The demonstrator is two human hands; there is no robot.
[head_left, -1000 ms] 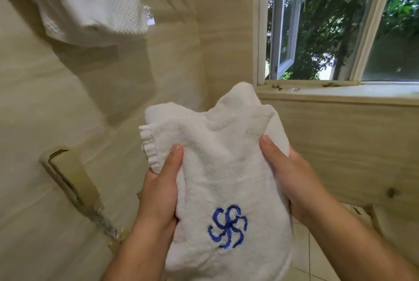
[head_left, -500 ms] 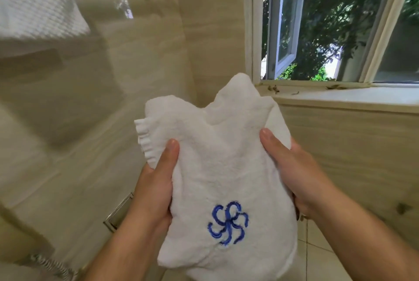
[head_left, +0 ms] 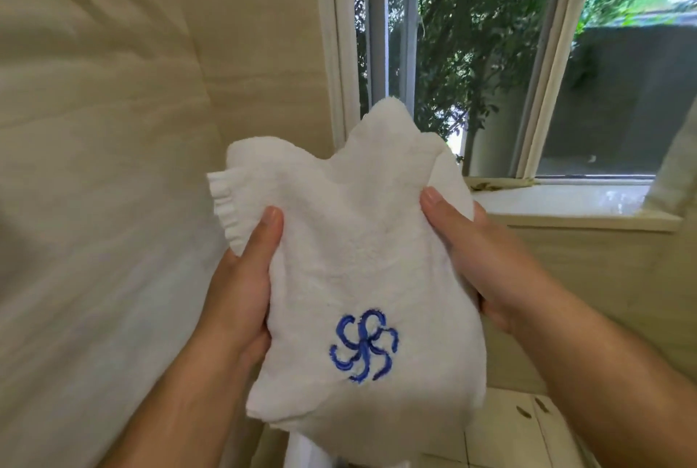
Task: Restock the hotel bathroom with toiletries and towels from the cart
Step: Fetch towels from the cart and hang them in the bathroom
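Head view has a white towel point(head_left: 358, 260) held up in the near middle, between the beige wall point(head_left: 94, 165) on the left and the window point(head_left: 471, 52) at the far right. The left hand point(head_left: 241, 286) grips its left edge and the right hand point(head_left: 479, 260) its right edge. Each thumb lies on the front face, with the other fingers wrapped behind (hidden by the cloth). A blue emblem point(head_left: 364, 345) faces the camera low on the towel, whose top is bunched and uneven.

This looks like the towel-placing step, with the towel in hand and not yet set anywhere. No rail or shelf shows, so the next move probably calls for finding one. Both grips should hold while the cloth is smoothed, emblem outward.
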